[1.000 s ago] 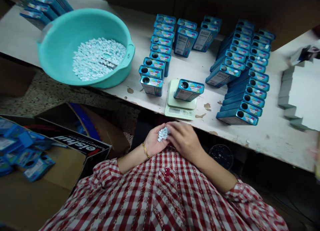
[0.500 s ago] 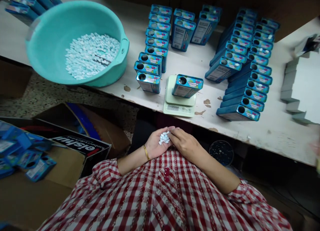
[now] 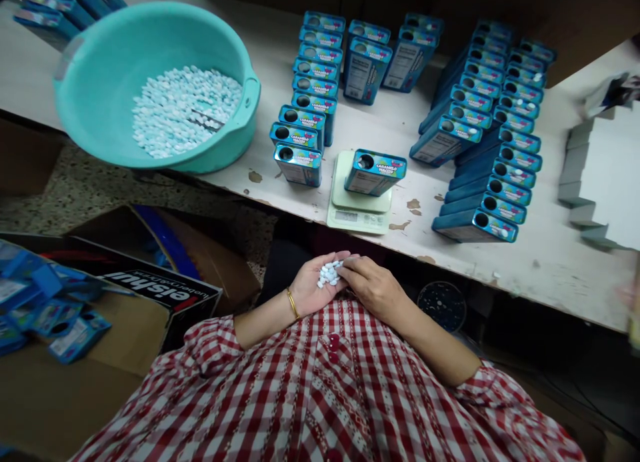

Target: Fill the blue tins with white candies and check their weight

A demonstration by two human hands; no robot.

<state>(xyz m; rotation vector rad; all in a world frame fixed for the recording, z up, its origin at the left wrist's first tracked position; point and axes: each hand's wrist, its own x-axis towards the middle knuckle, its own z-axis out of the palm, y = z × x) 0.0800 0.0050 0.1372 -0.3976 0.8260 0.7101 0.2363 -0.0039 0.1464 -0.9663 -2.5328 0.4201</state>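
Observation:
My left hand (image 3: 311,290) lies palm up at my lap, cupped around a small heap of pale candies (image 3: 330,274). The fingers of my right hand (image 3: 373,285) are bent together over the right edge of that heap, touching it; what their tips pinch, if anything, is hidden. Just beyond my hands, a blue tin (image 3: 376,173) with a round hole in its top stands on a pale green scale (image 3: 358,217). Its display is too faint to read. A turquoise basin (image 3: 165,25) at the upper left holds many pale candies and a dark utensil.
Rows of blue tins stand left (image 3: 297,163) and right (image 3: 475,226) of the scale on the white table (image 3: 280,199). White boxes (image 3: 607,175) are at the far right. An open carton (image 3: 123,329) of blue tins sits lower left, and a round dark container (image 3: 442,307) below the table.
My right hand's fingers have shifted slightly over the candies, uncovering a bit more of the heap. The tin stays on the scale.

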